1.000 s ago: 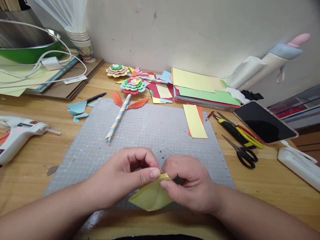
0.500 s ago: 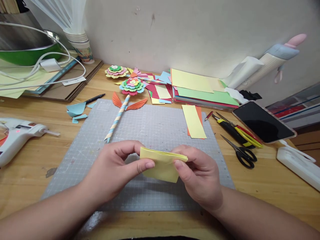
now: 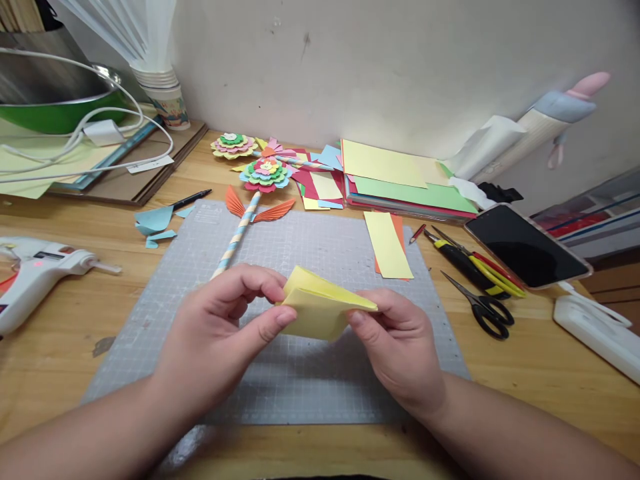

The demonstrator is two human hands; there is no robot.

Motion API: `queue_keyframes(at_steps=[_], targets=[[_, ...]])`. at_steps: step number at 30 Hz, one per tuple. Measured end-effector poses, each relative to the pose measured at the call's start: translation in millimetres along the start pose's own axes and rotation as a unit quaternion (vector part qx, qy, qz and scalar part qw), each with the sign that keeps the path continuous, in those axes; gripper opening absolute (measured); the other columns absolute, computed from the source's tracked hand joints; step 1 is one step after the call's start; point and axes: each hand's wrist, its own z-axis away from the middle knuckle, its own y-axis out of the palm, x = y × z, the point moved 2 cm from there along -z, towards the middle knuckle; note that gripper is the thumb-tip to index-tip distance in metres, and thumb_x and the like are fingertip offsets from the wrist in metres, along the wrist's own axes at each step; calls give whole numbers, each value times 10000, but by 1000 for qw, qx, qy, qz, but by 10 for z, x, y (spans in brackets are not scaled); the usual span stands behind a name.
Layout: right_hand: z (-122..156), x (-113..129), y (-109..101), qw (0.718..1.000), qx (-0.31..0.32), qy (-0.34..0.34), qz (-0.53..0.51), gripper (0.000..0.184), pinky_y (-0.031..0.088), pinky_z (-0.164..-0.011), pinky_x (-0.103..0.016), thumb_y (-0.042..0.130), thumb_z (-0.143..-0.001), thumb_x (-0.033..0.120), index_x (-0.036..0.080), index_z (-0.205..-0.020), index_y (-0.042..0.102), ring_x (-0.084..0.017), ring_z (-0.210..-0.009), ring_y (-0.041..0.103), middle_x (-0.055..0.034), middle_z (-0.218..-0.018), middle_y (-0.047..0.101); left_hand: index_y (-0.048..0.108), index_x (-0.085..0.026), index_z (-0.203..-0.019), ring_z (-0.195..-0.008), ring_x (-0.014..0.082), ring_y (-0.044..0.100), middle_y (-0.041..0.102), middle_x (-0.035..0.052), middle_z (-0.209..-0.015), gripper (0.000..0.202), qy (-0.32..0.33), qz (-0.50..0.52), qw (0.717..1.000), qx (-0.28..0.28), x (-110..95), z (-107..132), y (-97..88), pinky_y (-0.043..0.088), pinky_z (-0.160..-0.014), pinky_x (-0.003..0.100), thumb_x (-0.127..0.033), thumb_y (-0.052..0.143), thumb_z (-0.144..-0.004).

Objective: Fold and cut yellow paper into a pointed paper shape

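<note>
A folded piece of yellow paper [image 3: 317, 317] is held up over the grey cutting mat [image 3: 310, 387]. My left hand [image 3: 225, 327] pinches its left end between thumb and fingers, where the layers stand apart. On the other end my right hand [image 3: 397, 343] is closed, thumb in front, and the layers meet there. Beyond my left hand lies a paper flower [image 3: 265, 175] with layered coloured petals, a striped blue and cream stem [image 3: 237, 237] and pleated orange leaves [image 3: 274, 211]. A yellow paper strip [image 3: 389, 245] rests over an orange one near the mat's right side.
At the left is a glue gun [image 3: 45, 270], with blue scraps [image 3: 154, 220] and a black pen [image 3: 191, 199] behind it. Scissors [image 3: 483, 307], pliers [image 3: 467, 263] and a phone [image 3: 527, 243] lie right. A paper stack [image 3: 390, 163] and a second flower [image 3: 234, 147] are at the back.
The yellow paper has opened at its left end, with the back layer now raised apart from the front one. My left hand has shifted slightly left; my right hand keeps its place.
</note>
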Motion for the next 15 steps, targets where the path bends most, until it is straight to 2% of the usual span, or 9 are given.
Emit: queue_keyframes(at_steps=[2, 5, 8, 11, 13, 15], targets=[[-8, 8, 5, 1000, 14, 7, 12, 135, 514, -590, -210, 655, -861, 153, 272, -877, 717, -103, -655, 603, 32, -747, 686, 643, -239, -773, -765, 83, 634, 685, -51, -810, 96, -20, 2, 1000, 6, 6, -13, 6, 522, -683, 154, -178, 676, -841], [-20, 23, 28, 997, 66, 28, 29, 108, 506, -590, -214, 625, -861, 145, 235, -822, 671, -102, -642, 590, 26, -727, 651, 638, -235, -772, -745, 97, 625, 674, -44, -796, 100, -30, -14, 999, -4, 0, -12, 12, 519, -650, 185, -173, 654, -849], [-23, 34, 50, 993, 109, 54, 13, 105, 506, -590, -218, 601, -870, 155, 235, -918, 650, -108, -671, 612, 14, -775, 661, 618, -229, -771, -728, 105, 620, 656, -45, -768, 120, -3, -69, 998, -8, -6, 16, 20, 512, -647, 210, -131, 664, -822], [-16, 42, 65, 988, 137, 73, 10, 134, 518, -607, -238, 609, -882, 196, 228, -1005, 653, -131, -724, 649, -12, -824, 696, 606, -223, -781, -694, 98, 617, 654, -47, -741, 141, 43, -126, 989, 61, 5, 55, 57, 495, -635, 220, -96, 622, -841], [-9, 54, 72, 985, 154, 68, 49, 80, 495, -580, -232, 600, -893, 210, 208, -925, 674, -121, -666, 621, -9, -764, 684, 595, -218, -783, -670, 89, 609, 651, -52, -723, 144, 62, -157, 979, 112, 14, 74, 84, 480, -623, 215, -93, 596, -854], [-4, 65, 67, 983, 146, 58, 92, 122, 456, -534, -220, 579, -909, 213, 198, -835, 675, -103, -592, 565, 5, -693, 654, 594, -219, -820, -681, 90, 609, 652, -53, -739, 100, 53, -177, 975, 121, 20, 73, 94, 478, -625, 209, -127, 612, -853]])
